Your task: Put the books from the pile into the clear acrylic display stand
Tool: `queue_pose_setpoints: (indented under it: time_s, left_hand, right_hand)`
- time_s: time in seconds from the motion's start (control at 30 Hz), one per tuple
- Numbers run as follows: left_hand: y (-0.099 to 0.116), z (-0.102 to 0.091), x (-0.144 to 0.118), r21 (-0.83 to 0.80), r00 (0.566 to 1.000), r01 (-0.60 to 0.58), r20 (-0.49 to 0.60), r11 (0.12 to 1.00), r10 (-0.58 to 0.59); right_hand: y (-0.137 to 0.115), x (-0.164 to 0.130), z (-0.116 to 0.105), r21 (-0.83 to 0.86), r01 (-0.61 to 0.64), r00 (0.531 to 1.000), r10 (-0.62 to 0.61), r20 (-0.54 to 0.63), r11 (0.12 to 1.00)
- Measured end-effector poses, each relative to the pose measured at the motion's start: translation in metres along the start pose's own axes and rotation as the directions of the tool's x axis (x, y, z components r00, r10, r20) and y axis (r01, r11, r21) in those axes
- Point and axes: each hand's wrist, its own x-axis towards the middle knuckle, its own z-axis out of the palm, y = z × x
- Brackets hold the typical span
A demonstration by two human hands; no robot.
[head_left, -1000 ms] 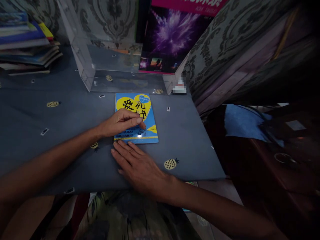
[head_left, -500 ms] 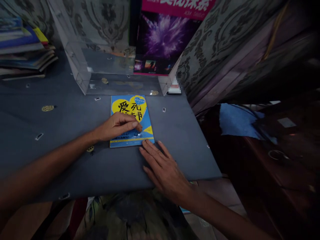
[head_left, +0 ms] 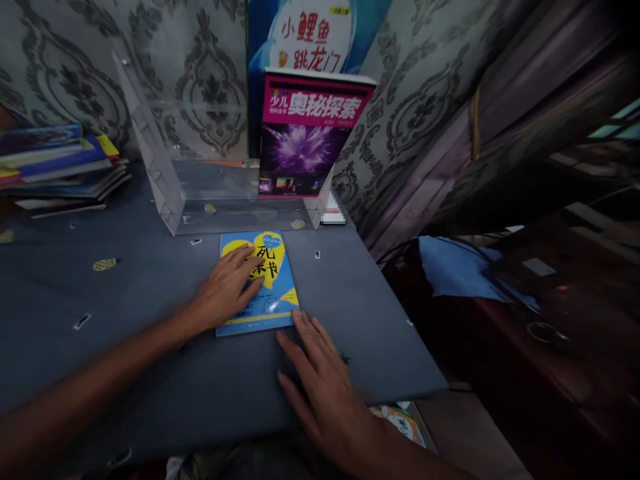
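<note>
Grey tablecloth (head_left: 125, 280): flat-fingered left hand (head_left: 227, 287) on blue book (head_left: 270, 293), splayed right hand (head_left: 325, 387) beside, clear stand (head_left: 165, 193) behind.

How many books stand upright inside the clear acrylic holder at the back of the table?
2: a pink and purple book stands in front, and a blue book rises behind it, mostly covered. More could be hidden behind these.

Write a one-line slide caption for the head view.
Left hand flat on a blue-and-yellow paperback book; right hand on the dark tablecloth at its corner.
</note>
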Motion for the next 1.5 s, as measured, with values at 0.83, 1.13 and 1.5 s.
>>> queue_pose_setpoints:
  time_s: [0.83,1.13,1.5]
  left_hand:
    - [0.047,-0.016,0.023,0.538,0.968,-0.036,0.229,0.842,-0.105]
    - [0.047,-0.011,0.021,0.627,0.973,-0.104,0.226,0.772,-0.053]
    - [0.052,-0.018,0.025,0.62,0.957,-0.125,0.281,0.775,-0.07]
  right_hand:
    - [0.099,0.157,0.026,0.852,-0.079,0.924,0.359,-0.133,0.518]
    - [0.101,0.149,0.03,0.861,-0.113,0.936,0.344,-0.075,0.496]
    - [0.103,0.148,0.03,0.87,-0.156,0.931,0.365,-0.03,0.468]
